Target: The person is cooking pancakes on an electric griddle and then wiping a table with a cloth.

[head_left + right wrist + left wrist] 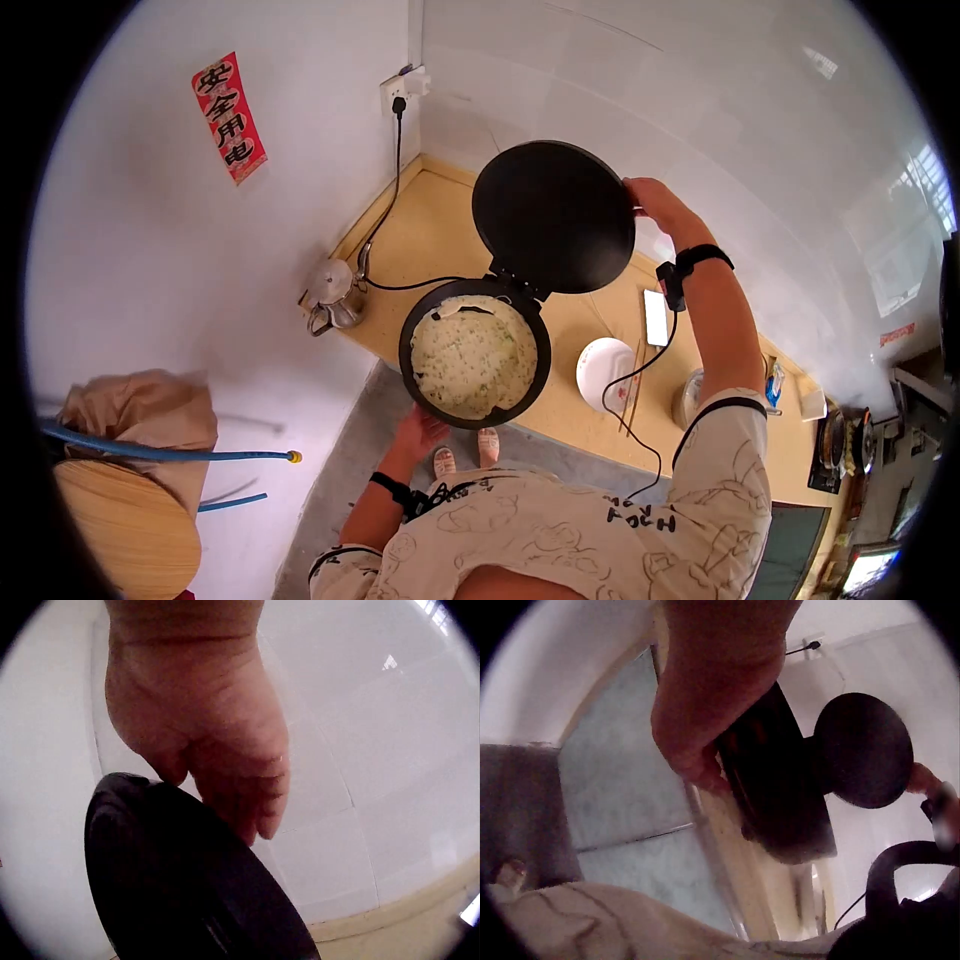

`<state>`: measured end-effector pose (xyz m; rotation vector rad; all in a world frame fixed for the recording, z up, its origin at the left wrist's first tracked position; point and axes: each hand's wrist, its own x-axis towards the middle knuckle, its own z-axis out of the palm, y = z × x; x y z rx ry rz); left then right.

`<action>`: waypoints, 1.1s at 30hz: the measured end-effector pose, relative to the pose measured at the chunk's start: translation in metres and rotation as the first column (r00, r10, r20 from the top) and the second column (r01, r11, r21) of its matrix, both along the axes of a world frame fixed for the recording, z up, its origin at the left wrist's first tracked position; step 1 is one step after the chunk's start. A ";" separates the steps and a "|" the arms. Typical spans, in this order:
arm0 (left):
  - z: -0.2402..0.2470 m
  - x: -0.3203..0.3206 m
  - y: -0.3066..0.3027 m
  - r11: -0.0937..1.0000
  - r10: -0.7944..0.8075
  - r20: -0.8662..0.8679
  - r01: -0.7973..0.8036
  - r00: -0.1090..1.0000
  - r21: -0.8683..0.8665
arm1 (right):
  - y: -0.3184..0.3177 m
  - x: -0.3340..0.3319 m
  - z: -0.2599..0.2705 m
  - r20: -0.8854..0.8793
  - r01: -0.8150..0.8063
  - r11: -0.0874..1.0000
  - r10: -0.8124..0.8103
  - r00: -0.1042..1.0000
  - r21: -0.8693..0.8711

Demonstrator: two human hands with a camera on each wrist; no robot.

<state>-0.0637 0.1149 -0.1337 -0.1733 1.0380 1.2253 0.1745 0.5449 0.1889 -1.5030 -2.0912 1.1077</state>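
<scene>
A round black electric pan [404, 365] stands unfolded at the table's front edge, with a pale batter flecked with green [475, 360] spread over its base. My left hand [418, 436] holds the near side of the base; in the left wrist view this hand [712, 712] has its fingers bent against the dark side wall [776, 795]. The raised lid [555, 215] stands tilted back on its hinge. My right hand [660, 208] grips its far right edge. In the right wrist view the hand [202, 735] has the lid's rim [180, 855] between thumb and fingers.
A metal pot [335, 292] stands left of the pan, by the power cord [400, 150] from the wall socket. To the right are a white bowl [604, 372], chopsticks [634, 390], a phone [656, 318] and a container [688, 400]. Walls rise behind and left.
</scene>
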 end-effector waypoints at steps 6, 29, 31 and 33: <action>-0.008 0.000 0.000 0.998 0.040 0.042 -0.042 0.998 0.041 | 0.029 -0.010 0.005 -0.158 -0.099 0.951 0.054 0.986 -0.291; -0.010 -0.003 0.001 0.964 0.131 0.208 -0.174 0.969 0.199 | -0.027 -0.126 0.029 -0.113 -0.432 0.863 0.417 0.902 -0.261; 0.004 -0.006 -0.002 0.971 0.144 0.152 -0.169 0.978 0.168 | -0.043 -0.137 0.039 -0.053 -0.366 0.899 0.364 0.930 -0.240; 0.012 -0.008 -0.005 0.979 0.098 0.117 -0.117 0.988 0.166 | -0.043 -0.145 0.041 -0.039 -0.351 0.904 0.352 0.935 -0.244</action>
